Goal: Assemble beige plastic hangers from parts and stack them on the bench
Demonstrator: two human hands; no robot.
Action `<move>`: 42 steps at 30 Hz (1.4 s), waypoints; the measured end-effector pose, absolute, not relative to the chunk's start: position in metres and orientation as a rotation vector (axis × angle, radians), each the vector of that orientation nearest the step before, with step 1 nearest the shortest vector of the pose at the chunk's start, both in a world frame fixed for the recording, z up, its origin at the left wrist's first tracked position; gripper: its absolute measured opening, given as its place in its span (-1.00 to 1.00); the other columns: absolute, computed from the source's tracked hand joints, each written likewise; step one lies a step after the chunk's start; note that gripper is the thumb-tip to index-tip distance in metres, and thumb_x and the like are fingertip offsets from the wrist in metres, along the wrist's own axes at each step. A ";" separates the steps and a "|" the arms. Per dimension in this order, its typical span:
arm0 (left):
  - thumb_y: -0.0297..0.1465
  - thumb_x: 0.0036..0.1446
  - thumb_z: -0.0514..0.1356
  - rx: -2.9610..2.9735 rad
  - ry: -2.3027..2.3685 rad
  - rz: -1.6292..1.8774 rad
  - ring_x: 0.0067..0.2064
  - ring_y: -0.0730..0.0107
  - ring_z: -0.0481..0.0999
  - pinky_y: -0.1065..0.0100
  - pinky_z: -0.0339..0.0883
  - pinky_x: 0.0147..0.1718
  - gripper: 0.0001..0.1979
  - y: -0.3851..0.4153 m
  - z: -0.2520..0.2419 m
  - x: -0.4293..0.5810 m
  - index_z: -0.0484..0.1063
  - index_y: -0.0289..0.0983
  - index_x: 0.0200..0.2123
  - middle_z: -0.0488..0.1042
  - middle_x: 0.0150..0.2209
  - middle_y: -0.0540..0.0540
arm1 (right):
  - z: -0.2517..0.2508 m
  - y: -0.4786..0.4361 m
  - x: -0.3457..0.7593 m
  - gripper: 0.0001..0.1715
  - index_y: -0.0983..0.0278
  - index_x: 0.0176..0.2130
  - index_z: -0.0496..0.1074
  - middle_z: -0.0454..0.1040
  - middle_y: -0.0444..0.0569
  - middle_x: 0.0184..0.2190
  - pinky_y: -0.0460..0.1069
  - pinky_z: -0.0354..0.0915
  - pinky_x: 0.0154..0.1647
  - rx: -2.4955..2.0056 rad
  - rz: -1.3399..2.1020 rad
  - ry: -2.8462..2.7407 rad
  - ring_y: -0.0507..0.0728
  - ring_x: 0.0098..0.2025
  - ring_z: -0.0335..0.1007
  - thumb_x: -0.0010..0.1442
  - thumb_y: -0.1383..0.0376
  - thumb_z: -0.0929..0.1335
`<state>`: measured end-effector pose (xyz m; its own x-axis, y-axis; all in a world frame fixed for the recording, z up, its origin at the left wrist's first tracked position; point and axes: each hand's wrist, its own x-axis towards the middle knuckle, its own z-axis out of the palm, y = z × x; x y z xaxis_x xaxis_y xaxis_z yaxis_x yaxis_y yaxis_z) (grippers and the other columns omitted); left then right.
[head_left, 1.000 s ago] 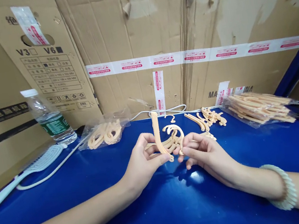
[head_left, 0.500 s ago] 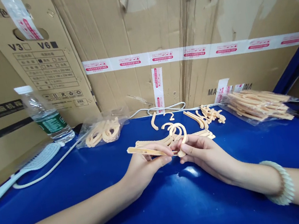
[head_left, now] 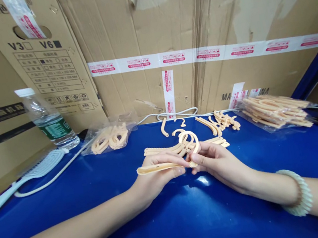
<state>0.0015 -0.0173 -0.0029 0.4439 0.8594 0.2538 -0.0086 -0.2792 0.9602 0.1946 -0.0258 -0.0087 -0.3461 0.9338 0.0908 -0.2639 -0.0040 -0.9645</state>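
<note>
My left hand [head_left: 156,174] pinches a long peach plastic arm piece [head_left: 155,168] that lies nearly level, pointing left. My right hand [head_left: 215,162] pinches a peach plastic hook piece [head_left: 193,145] whose curved top stands above my fingers. The two pieces meet between my fingertips. Just behind my hands lies a small pile of assembled peach hangers [head_left: 167,149] on the blue table [head_left: 175,214]. A pale beaded bracelet [head_left: 300,197] sits on my right wrist.
Loose hook and arm pieces [head_left: 217,122] lie at the back centre. A clear bag of hook parts [head_left: 110,137] is back left; a bag of arm parts [head_left: 275,112] back right. A water bottle [head_left: 48,121], a white comb [head_left: 31,175] and a white cable [head_left: 176,113] sit before cardboard boxes [head_left: 145,36].
The arm piece in my left hand swung from upright down to nearly level, pointing left. Both hands stayed together at the table's middle.
</note>
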 end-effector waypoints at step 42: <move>-0.49 -0.06 0.35 1.579 0.765 1.006 -0.24 0.24 0.56 0.30 0.43 -0.22 -0.90 -0.017 -0.004 0.004 0.63 -0.22 -0.40 0.61 -0.34 -0.06 | -0.011 -0.025 0.196 -0.68 0.28 -0.36 0.44 0.49 -0.14 -0.45 -0.05 0.38 -0.28 -0.768 1.561 -1.302 0.01 -0.39 0.43 -0.01 0.16 0.54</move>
<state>0.0036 -0.0173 -0.0043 0.4391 0.8717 0.2175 -0.0231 -0.2311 0.9727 0.1963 -0.0252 -0.0108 -0.3708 0.9237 0.0961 -0.2605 -0.0041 -0.9655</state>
